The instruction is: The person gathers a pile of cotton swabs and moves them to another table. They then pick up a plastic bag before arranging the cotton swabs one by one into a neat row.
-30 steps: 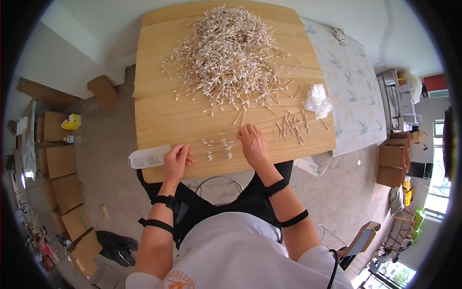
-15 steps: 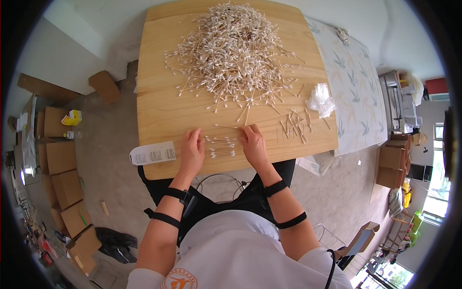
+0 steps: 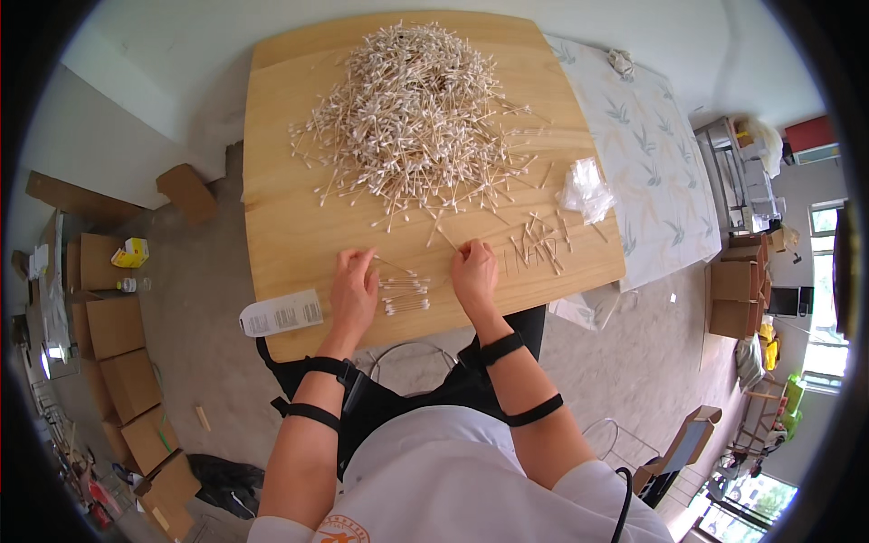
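Note:
A large heap of cotton swabs point(image 3: 412, 109) covers the far middle of the wooden table point(image 3: 281, 208). Close to the near edge, several swabs lie side by side in a small row point(image 3: 405, 296) between my hands. My left hand point(image 3: 355, 291) is left of that row, its thumb and fingertips pinched at the end of one slanting cotton swab point(image 3: 396, 266). To the right of the row, my right hand point(image 3: 475, 274) has its fingers closed on the lower end of another cotton swab point(image 3: 446, 238), which points up toward the heap.
A printed white card point(image 3: 282, 313) lies at the table's near left. Loose swabs point(image 3: 543, 242) are scattered at the right, beside clear plastic bags point(image 3: 587, 192). A leaf-patterned surface point(image 3: 647, 154) adjoins the table. Cardboard boxes point(image 3: 127, 362) stand on the floor at left.
The swab that my right hand held out leftward now slants by my left fingertips above the row. My right hand has closed on a different swab near the heap. The whole view has shifted slightly.

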`<state>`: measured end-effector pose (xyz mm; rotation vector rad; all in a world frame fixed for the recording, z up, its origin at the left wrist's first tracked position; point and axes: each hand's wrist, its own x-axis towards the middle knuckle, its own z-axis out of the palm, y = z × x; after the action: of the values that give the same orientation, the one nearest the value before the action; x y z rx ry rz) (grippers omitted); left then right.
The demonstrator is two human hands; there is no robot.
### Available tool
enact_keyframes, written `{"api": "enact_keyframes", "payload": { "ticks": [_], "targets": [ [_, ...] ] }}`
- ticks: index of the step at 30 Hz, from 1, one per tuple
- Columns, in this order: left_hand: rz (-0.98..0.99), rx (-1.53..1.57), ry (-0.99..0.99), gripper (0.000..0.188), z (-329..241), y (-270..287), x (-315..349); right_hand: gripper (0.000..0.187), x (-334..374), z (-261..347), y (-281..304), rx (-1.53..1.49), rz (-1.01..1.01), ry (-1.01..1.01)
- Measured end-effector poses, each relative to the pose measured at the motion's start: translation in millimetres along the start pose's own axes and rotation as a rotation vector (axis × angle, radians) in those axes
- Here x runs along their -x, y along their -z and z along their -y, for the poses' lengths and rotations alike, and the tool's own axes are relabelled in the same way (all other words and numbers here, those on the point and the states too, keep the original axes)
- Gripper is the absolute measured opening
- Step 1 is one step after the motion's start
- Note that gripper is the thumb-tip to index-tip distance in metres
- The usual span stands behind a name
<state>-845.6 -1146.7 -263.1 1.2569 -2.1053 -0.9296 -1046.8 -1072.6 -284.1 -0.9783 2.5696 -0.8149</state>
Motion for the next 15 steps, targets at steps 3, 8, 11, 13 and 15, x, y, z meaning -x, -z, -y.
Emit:
{"api": "enact_keyframes", "payload": {
  "ticks": [3,8,11,13,15],
  "targets": [
    [0.054,-0.069,-0.001,0.029,3,1,-2,0.009,12,-14,5,-0.038,0.031,0.063],
    [0.056,-0.014,-0.049,0.020,4,-1,10,0.007,18,5,5,-0.111,0.041,0.317],
    [0.083,0.078,0.065,0.018,5,1,19,0.009,12,17,-4,-0.082,0.100,0.509],
    [-0.042,0.180,0.101,0.017,10,1,21,0.013,12,23,-5,-0.096,0.231,0.398],
    [-0.069,0.187,0.127,0.017,13,2,19,0.015,7,33,-3,-0.105,0.133,0.266]
  ]
}}
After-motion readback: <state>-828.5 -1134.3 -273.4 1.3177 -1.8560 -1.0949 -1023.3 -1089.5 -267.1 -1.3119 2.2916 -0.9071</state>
